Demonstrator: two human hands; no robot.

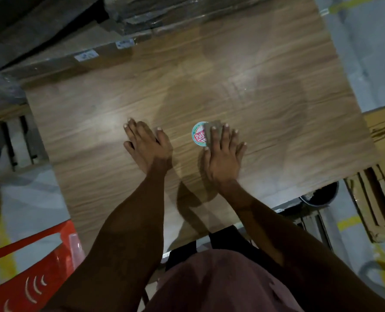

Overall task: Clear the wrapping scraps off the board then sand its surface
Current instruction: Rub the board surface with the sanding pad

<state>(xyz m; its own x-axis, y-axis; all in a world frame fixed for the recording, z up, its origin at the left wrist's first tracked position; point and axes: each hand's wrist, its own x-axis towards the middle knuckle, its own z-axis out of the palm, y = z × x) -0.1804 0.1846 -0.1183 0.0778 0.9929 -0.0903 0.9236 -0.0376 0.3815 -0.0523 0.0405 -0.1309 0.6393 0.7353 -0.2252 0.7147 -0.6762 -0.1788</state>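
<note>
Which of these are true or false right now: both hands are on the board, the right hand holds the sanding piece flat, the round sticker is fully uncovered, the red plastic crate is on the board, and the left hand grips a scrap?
1. Both hands are on the board. True: the left hand and the right hand both lie on its wood-grain surface.
2. The right hand presses a sanding piece flat with straight fingers. True.
3. The round sticker is fully uncovered. False: the sanding piece and fingers overlap its right side.
4. The red plastic crate sits on the board. False: it is off the board, at the lower left.
5. The left hand grips a scrap. False: it lies flat, holding nothing visible.
</note>
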